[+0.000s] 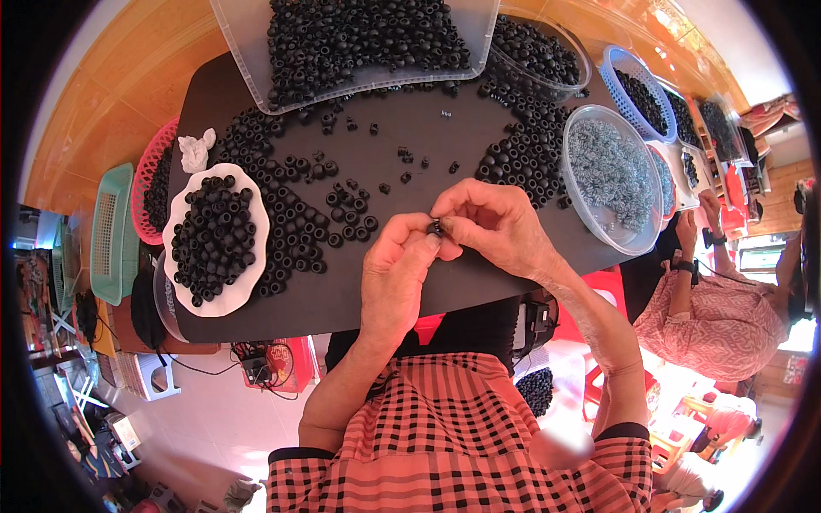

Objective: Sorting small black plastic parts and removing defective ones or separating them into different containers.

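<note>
- Together, the left hand [395, 275] and right hand [494, 224] pinch one small black rubber ring [436, 227] between their fingertips, above the dark tabletop [359, 295].
- Loose black rings [295, 224] lie scattered just beyond the hands.
- At left, a white scalloped plate [254, 282] holds more rings.
- At right stands a clear plastic bowl of silvery metal pieces [609, 171].

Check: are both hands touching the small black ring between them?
Touching. The head view shows the left hand and right hand meeting fingertip to fingertip, pinching the ring with no gap.
</note>
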{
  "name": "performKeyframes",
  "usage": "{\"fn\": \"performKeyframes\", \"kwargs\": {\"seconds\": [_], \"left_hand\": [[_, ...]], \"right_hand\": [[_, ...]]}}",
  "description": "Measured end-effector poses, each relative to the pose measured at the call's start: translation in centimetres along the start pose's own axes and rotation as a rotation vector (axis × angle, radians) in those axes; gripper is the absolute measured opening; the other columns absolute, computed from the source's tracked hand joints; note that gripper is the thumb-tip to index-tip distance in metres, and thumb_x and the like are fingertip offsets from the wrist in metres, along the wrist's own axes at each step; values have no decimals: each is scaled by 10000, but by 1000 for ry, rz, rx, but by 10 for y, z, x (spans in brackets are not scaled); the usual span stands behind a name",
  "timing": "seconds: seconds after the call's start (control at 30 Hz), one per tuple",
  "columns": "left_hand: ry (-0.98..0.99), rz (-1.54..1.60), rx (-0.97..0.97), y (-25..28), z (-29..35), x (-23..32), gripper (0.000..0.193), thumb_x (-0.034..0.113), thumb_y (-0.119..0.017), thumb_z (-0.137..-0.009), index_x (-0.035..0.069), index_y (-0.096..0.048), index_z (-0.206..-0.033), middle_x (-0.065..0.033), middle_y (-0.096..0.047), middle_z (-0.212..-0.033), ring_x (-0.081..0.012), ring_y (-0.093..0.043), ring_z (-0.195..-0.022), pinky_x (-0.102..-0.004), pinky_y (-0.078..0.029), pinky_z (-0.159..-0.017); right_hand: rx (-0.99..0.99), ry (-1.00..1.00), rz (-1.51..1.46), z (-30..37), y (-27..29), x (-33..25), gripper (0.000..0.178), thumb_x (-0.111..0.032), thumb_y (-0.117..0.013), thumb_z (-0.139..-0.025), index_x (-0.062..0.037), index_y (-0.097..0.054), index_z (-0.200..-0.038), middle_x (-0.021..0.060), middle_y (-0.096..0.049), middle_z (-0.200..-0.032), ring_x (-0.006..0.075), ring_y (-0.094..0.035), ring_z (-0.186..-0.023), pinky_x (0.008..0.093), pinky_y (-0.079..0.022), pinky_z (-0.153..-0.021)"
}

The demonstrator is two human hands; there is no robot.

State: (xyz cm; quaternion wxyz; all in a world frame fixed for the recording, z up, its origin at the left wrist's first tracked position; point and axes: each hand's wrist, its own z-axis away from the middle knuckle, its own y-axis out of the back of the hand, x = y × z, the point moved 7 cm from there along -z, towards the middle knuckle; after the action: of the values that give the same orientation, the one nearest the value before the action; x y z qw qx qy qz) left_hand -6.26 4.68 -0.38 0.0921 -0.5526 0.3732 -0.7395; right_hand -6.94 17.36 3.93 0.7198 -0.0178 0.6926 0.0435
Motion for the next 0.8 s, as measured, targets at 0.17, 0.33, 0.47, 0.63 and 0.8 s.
{"fn": "performKeyframes", "kwargs": {"seconds": [0.17,0.33,0.47,0.63,0.8], "left_hand": [[-10,-17,2,0,0,0,185,58,-496,-961,-24,-559,-1113,-78,-630,-917,-151,-598,-882,-313,-472,-894],[-12,47,-16,3,-1,-1,189,66,-502,-960,-21,-556,-1119,-82,-632,-917,-155,-598,-881,-318,-474,-893],[-23,59,-21,3,-1,-1,196,76,-502,-960,-19,-547,-1125,-87,-633,-916,-166,-601,-881,-327,-476,-887],[-31,151,4,7,-3,1,196,78,-486,-960,-17,-537,-1123,-107,-644,-890,-198,-598,-927,-348,-470,-895],[-23,154,6,5,-2,3,202,71,-483,-954,-21,-528,-1128,-126,-654,-853,-229,-584,-978,-355,-449,-918]], "right_hand": [[-87,14,124,-1,1,-5,100,38,-617,-866,9,-676,-942,17,-620,-860,53,-584,-746,199,-474,-644],[-38,175,153,0,0,-11,109,-3,-660,-825,-13,-698,-927,32,-650,-775,70,-598,-679,224,-484,-634],[9,281,152,2,-1,-13,67,-31,-701,-813,-5,-686,-872,42,-661,-796,85,-604,-683,237,-486,-631],[-5,393,443,-4,1,-28,55,-54,-706,-802,-19,-663,-809,58,-644,-788,145,-605,-650,282,-470,-595],[121,530,895,-43,10,-35,81,-75,-694,-771,-50,-673,-844,71,-627,-799,244,-598,-770,365,-436,-696]]}}
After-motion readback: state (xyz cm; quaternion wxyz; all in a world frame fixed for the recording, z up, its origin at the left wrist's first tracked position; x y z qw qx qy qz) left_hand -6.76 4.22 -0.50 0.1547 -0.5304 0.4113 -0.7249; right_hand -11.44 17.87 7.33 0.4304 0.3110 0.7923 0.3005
